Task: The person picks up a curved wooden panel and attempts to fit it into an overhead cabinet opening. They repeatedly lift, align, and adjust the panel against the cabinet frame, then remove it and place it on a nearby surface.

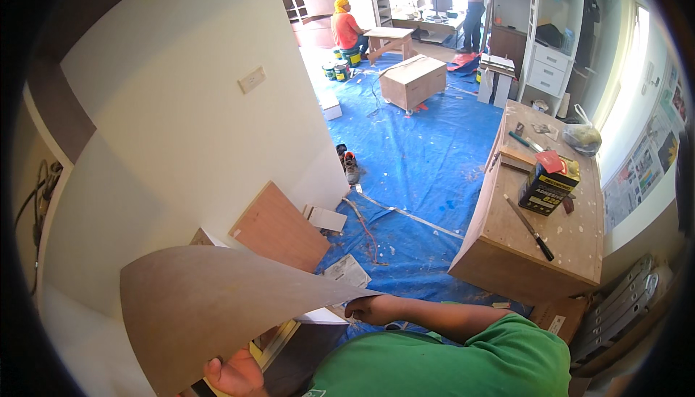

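Observation:
A large, thin, grey-brown flexible sheet (217,288), which looks like laminate, bows in front of me at the lower left. My left hand (237,374) grips its near lower edge, with the fingertips against the surface. At the sheet's narrow right end, my right hand (368,310) is closed round the corner, the arm bent across my green shirt. Under the sheet, a pale-edged frame or panel (279,346) shows in part; the sheet and my body hide the rest of it.
A wooden cabinet (499,259) on the right bears an adhesive can (543,193), a black-handled file-like tool (530,229) and a bagged item (581,138). Blue sheeting (405,158) covers the floor. A wood panel (279,227) leans on the left wall. Two people are farther off.

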`<state>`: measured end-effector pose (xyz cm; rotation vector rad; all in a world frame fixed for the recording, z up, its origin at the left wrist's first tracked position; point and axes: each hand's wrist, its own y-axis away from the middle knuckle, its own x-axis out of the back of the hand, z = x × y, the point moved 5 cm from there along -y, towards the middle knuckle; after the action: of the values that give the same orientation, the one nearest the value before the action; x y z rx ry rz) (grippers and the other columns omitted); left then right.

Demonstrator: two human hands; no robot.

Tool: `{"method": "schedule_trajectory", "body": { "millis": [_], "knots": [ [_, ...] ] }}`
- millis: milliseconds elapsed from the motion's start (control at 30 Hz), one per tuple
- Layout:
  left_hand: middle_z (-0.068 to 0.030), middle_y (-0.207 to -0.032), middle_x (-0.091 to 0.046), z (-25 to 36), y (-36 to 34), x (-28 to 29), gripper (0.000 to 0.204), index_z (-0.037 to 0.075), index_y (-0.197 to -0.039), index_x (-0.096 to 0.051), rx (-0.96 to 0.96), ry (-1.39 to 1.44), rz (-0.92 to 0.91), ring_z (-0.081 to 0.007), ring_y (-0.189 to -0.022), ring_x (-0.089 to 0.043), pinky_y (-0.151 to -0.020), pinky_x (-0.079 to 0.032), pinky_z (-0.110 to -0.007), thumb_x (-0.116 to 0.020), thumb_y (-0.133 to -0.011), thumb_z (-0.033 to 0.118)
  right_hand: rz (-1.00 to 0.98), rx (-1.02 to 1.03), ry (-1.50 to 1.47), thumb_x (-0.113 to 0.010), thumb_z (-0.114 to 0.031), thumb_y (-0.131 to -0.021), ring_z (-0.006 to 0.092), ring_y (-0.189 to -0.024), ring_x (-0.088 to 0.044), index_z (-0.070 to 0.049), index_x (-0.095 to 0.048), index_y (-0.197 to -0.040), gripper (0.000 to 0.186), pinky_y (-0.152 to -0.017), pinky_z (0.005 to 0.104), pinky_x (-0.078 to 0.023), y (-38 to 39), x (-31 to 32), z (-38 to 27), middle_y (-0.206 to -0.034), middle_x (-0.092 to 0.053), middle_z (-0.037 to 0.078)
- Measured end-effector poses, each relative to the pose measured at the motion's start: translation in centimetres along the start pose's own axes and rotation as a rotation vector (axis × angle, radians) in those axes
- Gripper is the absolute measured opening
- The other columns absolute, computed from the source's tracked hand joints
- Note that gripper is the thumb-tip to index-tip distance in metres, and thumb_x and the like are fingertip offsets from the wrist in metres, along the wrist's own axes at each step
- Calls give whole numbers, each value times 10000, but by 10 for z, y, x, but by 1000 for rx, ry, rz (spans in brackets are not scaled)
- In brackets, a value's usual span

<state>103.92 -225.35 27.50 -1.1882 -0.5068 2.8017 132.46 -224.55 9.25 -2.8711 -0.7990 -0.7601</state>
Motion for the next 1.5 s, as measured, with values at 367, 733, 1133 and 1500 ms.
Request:
{"method": "schedule_trajectory", "body": {
  "millis": [367,733,1133,1500],
  "knots": [
    [-144,-1375,-477,-2,3,-7,617,40,-1369,-416,-18,-20,41,-337,-1232,-488,-970,-465,-518,-589,-802,213,73,37,180,-560,-111,-852,320,-920,-613,-69,-623,-998,164,-817,418,-469,0,-10,12,-938,-638,158],
    [-164,-1376,-487,-5,-3,-41,644,-9,-1354,-443,46,83,-59,-340,-1281,-423,-1085,-292,-502,-632,-761,153,15,-4,116,-551,-135,-877,293,-925,-622,-78,-672,-994,177,-839,381,-475,4,-1,18,-964,-649,131],
    [-188,-1378,-479,-8,-8,-40,623,-40,-1353,-431,89,203,-146,-354,-1301,-397,-1108,-260,-513,-600,-782,142,51,-180,102,-495,-161,-928,325,-1056,-604,-118,-606,-1218,314,-928,397,-456,14,15,6,-1144,-636,178],
    [-164,-1415,-422,-9,-4,-17,664,42,-1405,-361,25,-9,-46,-358,-1292,-410,-1032,-385,-563,-592,-812,233,182,30,157,-471,16,-820,324,-1013,-608,-87,-634,-1108,347,-876,395,-472,7,8,18,-1067,-645,169]
  ]
}}
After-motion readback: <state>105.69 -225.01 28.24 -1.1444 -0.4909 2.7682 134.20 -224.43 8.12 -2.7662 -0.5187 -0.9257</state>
